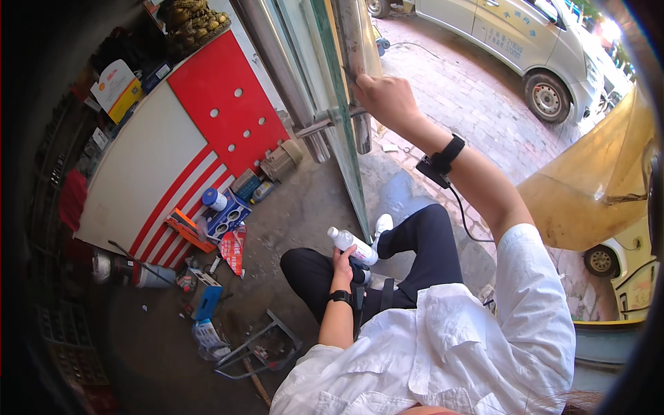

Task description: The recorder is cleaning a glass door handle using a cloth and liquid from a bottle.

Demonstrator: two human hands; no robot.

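Observation:
My left hand [342, 261] is wrapped around a clear plastic bottle [354, 247] with a white cap and pale label, held low in front of my legs. The bottle tilts, its cap pointing to the upper left. My right arm reaches forward to a glass door [344, 138] standing edge-on to me. There my right hand [384, 99] is closed at the outer metal door handle [362, 131], fingers curled against the tube; some fingertips are hidden. A second tubular handle [277, 69] runs along the door's inner side. Each wrist wears a black strap.
At left stands a red-and-white counter [173, 138], with boxes [228, 214] and a motor-like metal part [280, 160] at its foot. A metal frame [259, 346] lies on the floor. Outside are a silver van [484, 34] and a yellowish plastic sheet [588, 180].

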